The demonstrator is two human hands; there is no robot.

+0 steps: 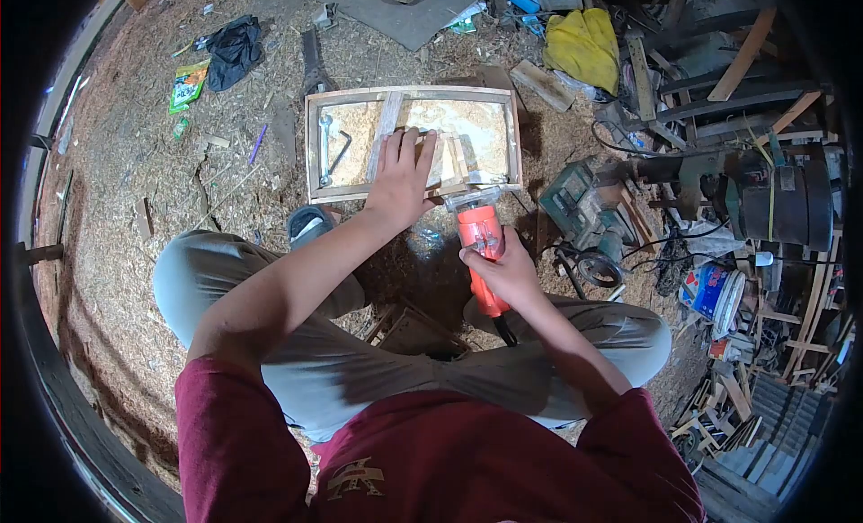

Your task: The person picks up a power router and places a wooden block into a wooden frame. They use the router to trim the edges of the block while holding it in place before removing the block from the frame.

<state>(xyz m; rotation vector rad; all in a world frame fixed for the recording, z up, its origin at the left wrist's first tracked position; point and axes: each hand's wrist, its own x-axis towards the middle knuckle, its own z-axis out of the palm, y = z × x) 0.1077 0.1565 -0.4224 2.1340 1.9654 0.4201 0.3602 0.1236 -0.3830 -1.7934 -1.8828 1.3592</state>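
An orange power tool [482, 244] with a clear guard at its head is in my right hand [509, 269], whose fingers wrap round its body. The tool's head lies at the near right edge of a shallow wooden tray [360, 193]. My left hand [404, 177] rests with fingers spread on wood strips inside the tray. One pale strip [388, 120] reaches the tray's far edge, and shorter strips [458, 159] lie right of my fingers. At the tray's left end are a wrench [325, 150] and a hex key [340, 151].
Sawdust covers the ground. A green machine [571, 199] and cables stand to the right, with a white and blue bucket [715, 294] nearer. Beyond the tray lie a yellow cloth [582, 51], a wood block [542, 85] and a black bag [234, 53].
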